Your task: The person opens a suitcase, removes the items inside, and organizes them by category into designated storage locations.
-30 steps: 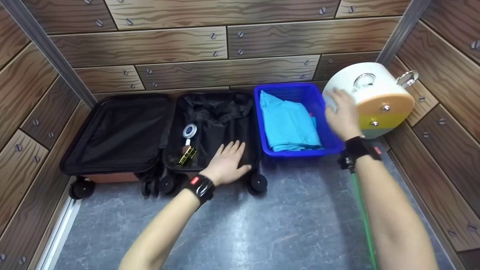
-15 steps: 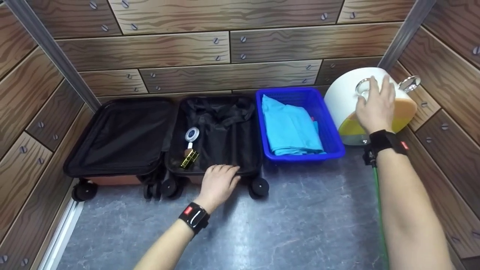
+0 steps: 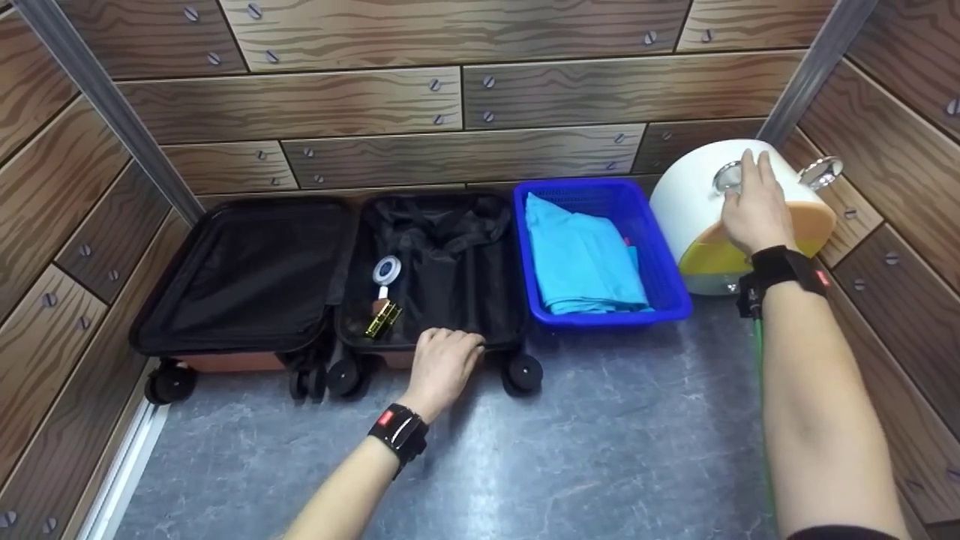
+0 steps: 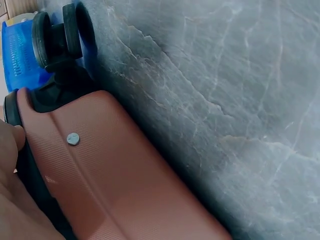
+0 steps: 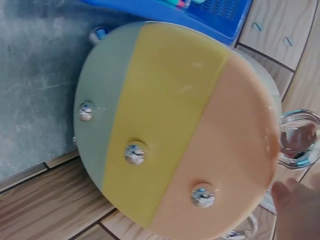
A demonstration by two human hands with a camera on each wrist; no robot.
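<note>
In the head view an open suitcase lies on the floor, its black lid half (image 3: 247, 277) on the left and its deeper half (image 3: 472, 292) in the middle. My left hand (image 3: 442, 367) grips the front rim of the deeper half, fingers curled over the edge. From the left wrist, the thumb shows against the rim of the reddish-brown shell (image 4: 110, 170). My right hand (image 3: 761, 214) lies with straight fingers on top of a round-faced drawer cabinet (image 3: 690, 206), beside its ring handle (image 3: 727, 177). Silver knobs (image 5: 135, 152) dot the cabinet's green, yellow and orange face.
Inside the deeper half lie a round white-rimmed piece (image 3: 387, 270) on a short stem and a gold-and-black patterned piece (image 3: 383, 319). A blue basket (image 3: 672, 289) with folded light-blue cloth (image 3: 585, 262) stands between suitcase and cabinet. Wood-patterned walls (image 3: 375, 105) enclose the floor.
My left hand has come back from over the suitcase onto its front rim, and its spread fingers have curled. My right hand has moved right, from the cabinet's left side onto its top.
</note>
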